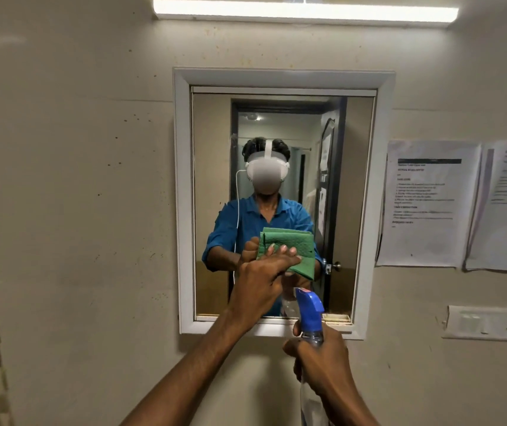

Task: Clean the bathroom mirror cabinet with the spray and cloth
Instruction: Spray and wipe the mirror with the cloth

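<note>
The left hand (260, 272) holds a green cloth (289, 247) flat against the mirror (212, 186), low down near the middle, with its fingers curled over the cloth's edge. The right hand (320, 355) grips a spray bottle (309, 312) (blue top, clear body) just below the mirror's white frame (181, 195), nozzle tipped up. Two sheets of paper (430, 204) hang on the wall (77, 179) to the right. A long light (304, 10) glows above.

Bare mirror (212, 186) above the cloth (292, 244), spray bottle (309, 312) blocking below
</note>
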A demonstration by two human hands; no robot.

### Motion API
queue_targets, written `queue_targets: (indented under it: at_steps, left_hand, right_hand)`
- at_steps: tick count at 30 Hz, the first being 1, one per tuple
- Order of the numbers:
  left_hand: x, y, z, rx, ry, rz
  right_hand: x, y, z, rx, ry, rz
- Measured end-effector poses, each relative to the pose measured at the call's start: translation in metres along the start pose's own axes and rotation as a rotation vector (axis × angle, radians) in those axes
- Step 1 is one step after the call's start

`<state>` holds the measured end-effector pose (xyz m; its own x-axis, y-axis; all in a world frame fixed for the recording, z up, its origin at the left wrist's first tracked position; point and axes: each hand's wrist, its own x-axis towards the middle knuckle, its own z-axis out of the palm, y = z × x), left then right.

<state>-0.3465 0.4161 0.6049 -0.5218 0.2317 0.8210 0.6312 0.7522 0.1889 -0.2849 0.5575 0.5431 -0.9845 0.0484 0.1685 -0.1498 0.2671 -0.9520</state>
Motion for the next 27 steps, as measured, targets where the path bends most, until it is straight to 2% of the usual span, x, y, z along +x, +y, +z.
queue_targets:
  at_steps: [6,12,20,27]
  left_hand:
    - [-0.018,0.001,0.015,-0.024,0.030,-0.054]
    - [-0.040,-0.001,0.025,-0.029,-0.034,-0.062]
    - [-0.067,-0.002,0.044,-0.031,-0.016,-0.102]
    - [-0.092,-0.005,0.056,-0.020,-0.078,-0.130]
  right_hand:
    - [-0.004,0.018,0.003,-0.052,-0.012,0.043]
    - [-0.005,0.033,0.004,-0.115,0.019,0.071]
    - [-0.010,0.053,0.006,-0.056,0.034,0.079]
    - [-0.014,0.066,0.007,-0.043,-0.014,0.157]
